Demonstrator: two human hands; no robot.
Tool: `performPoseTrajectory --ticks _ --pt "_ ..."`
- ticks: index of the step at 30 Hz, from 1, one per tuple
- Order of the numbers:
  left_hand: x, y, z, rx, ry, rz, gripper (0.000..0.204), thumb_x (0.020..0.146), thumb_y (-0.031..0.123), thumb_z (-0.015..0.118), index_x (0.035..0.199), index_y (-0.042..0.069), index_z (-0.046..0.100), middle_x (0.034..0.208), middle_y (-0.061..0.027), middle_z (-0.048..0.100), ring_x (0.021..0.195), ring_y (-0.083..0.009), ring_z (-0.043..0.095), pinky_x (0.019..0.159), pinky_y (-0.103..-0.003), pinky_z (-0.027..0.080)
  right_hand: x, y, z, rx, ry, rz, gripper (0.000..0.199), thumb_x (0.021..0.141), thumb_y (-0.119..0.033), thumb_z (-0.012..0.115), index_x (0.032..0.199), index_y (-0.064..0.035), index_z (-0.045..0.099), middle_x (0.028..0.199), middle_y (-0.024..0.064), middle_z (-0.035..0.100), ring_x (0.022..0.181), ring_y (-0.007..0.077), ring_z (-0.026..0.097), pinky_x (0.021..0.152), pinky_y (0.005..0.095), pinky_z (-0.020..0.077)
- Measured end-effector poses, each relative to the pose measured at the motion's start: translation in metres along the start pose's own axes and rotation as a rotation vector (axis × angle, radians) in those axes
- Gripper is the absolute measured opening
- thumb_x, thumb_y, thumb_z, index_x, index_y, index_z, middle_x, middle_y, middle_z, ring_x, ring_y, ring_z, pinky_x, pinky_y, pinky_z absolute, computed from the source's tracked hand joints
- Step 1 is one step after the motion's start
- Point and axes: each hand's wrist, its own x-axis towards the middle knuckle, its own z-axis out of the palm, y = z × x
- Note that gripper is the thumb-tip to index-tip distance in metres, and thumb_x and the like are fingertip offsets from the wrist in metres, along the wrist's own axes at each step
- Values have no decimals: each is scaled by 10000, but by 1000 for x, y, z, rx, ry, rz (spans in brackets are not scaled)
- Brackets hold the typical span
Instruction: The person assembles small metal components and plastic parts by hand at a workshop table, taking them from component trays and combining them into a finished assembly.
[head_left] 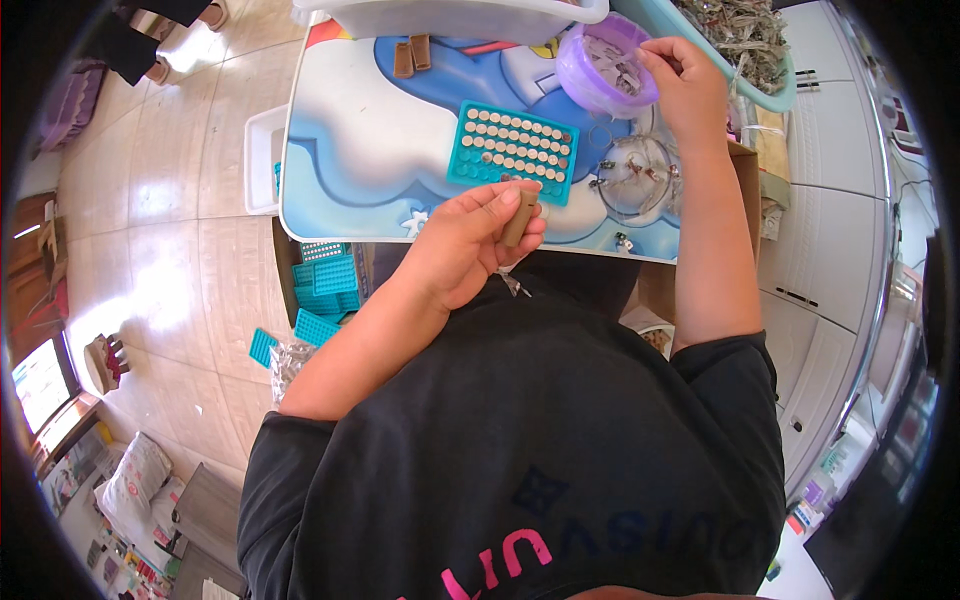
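My left hand [480,226] is closed around a small brown oblong block [519,222], held upright over the near edge of the table. Just beyond it lies a teal tray [465,150] with rows of round pale pieces [515,133] in its holes. My right hand [690,85] is at the right rim of a purple bowl [575,85]. Its thumb and forefinger are pinched together, and what they hold, if anything, is too small to make out. Inside the bowl are many small greyish strips [612,62].
Two brown pieces [412,55] lie at the back of the table [350,130], near a white bin [450,22]. Loops of thin wire with small metal parts [640,175] sit at the right. A teal basin [780,95] stands beyond; more teal trays [325,280] are below left.
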Motion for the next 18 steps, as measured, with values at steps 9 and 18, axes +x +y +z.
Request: performPoseTrajectory --ticks 9,18 --pt "-1 -3 1 -116 -22 -10 265 921 202 510 1103 10 527 981 -75 597 885 -166 603 792 -287 506 -46 -26 2 312 99 108 145 816 -141 643 881 -12 656 742 40 658 699 98 601 658 229 467" --pt "4 -8 -4 -163 -121 60 265 921 197 498 1098 3 529 967 -81 606 873 -176 611 801 -290 503 -140 -75 23 359 -60 -280 71 782 11 625 848 3 600 869 116 635 773 225 626 679 284 491"
